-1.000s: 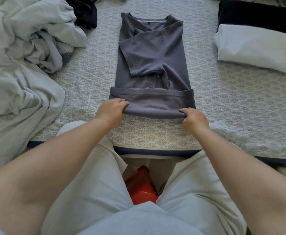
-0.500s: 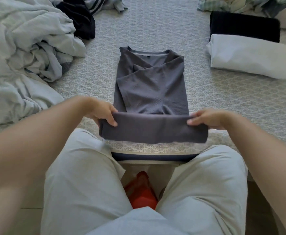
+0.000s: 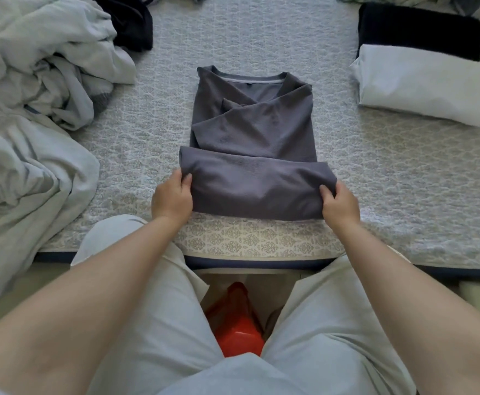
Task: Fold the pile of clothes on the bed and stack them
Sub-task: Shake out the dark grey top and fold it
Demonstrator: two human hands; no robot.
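Note:
A grey T-shirt [image 3: 254,129] lies in the middle of the bed [image 3: 389,178], sleeves crossed over its chest and collar pointing away. Its lower part is rolled up into a thick band across the near end. My left hand [image 3: 171,198] grips the left end of that band, thumb on top. At the band's right end, my right hand [image 3: 339,205] pinches the cloth with its thumb and fingers. A folded white garment [image 3: 426,84] and a folded black one [image 3: 419,29] lie side by side at the far right. The unfolded pile [image 3: 33,89] of pale clothes fills the left.
A dark garment [image 3: 132,24] lies at the pile's far edge. The bed's near edge [image 3: 255,263] runs just in front of my knees. A red object [image 3: 237,320] sits on the floor between my legs.
Both hands lifted the shirt's folded bottom band and rolled it further up the shirt. The band is now wider and lies flat on the bed.

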